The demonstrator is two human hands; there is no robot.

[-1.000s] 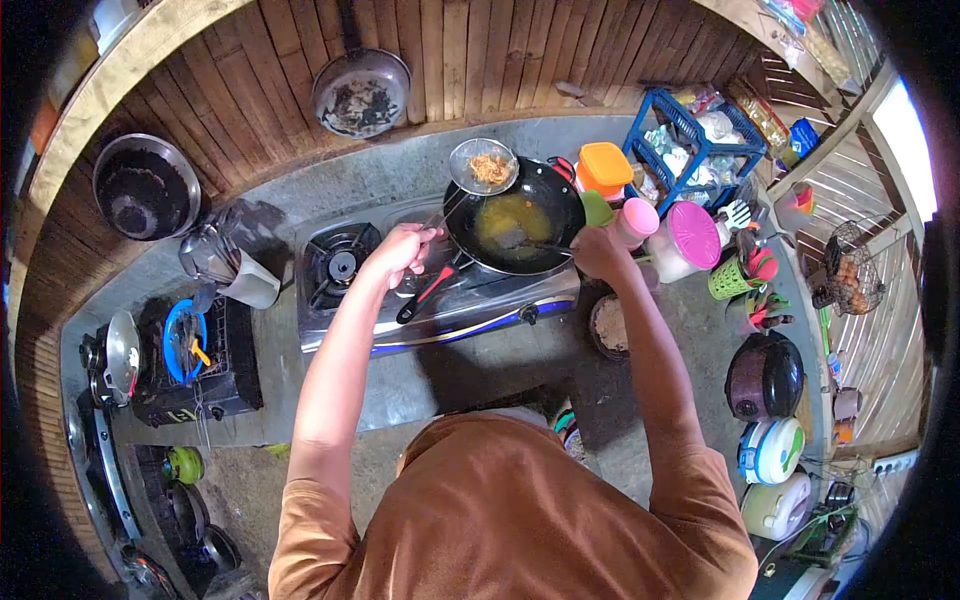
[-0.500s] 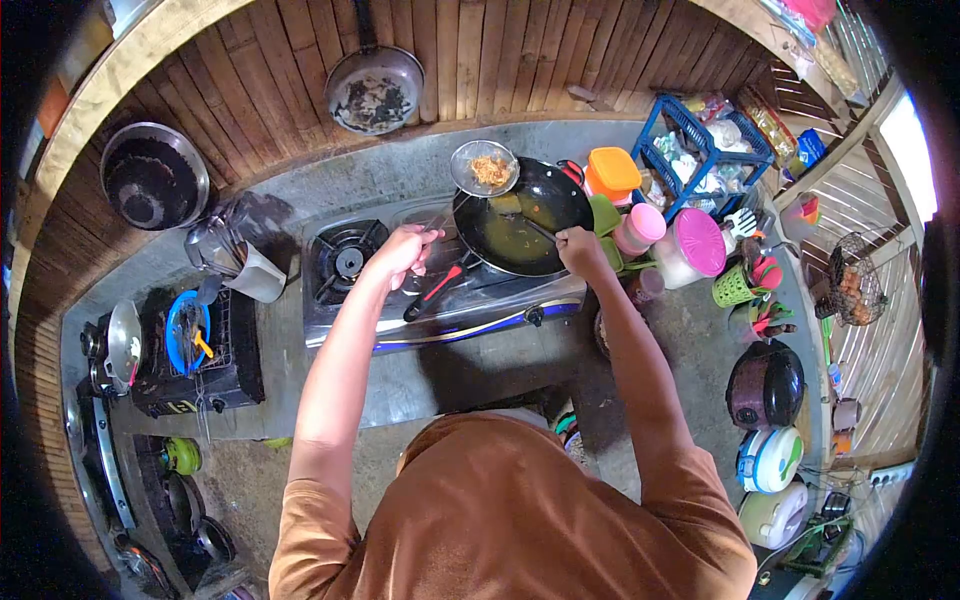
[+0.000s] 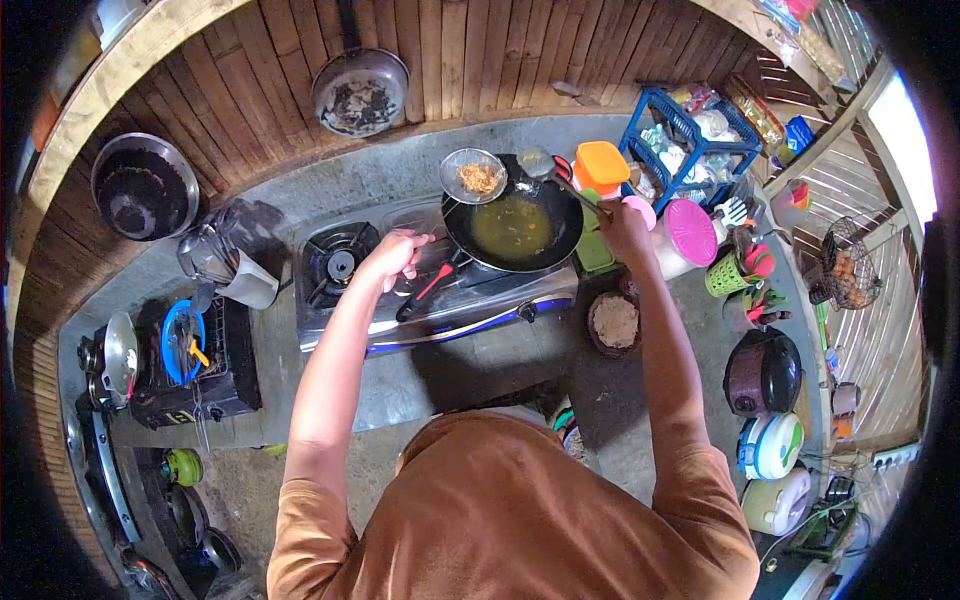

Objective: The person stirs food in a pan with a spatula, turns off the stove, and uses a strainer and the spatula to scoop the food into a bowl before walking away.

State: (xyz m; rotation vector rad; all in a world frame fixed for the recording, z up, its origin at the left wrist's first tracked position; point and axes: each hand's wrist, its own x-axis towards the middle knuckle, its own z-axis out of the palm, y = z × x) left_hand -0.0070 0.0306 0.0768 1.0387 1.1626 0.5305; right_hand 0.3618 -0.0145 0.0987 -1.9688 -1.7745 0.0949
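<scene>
My left hand (image 3: pixel 400 258) is closed around the thin handle of a wire strainer (image 3: pixel 474 176). Golden-brown fried shreds (image 3: pixel 480 181) lie in its mesh bowl, over the wok's upper left rim. In my right hand (image 3: pixel 622 228) is the dark handle of a spatula (image 3: pixel 582 194). Its head is raised over the far right rim of the black wok (image 3: pixel 567 222). Yellowish oil (image 3: pixel 512 232) with small bits floating in it fills the wok's bottom. The wok rests on the right side of the gas stove (image 3: pixel 470 315), its red-and-black handle (image 3: pixel 432 290) pointing toward me.
Left of the wok is a bare burner (image 3: pixel 341 266). To the right stand an orange-lidded container (image 3: pixel 601 165), a pink-lidded jar (image 3: pixel 690 232) and a blue rack (image 3: pixel 690 145). A bowl of pale flour-like stuff (image 3: pixel 614 322) sits near my right forearm.
The spatula has come up out of the oil to the wok's far right rim. My right hand has shifted right and slightly up, uncovering the bowl. My left hand still holds the strainer.
</scene>
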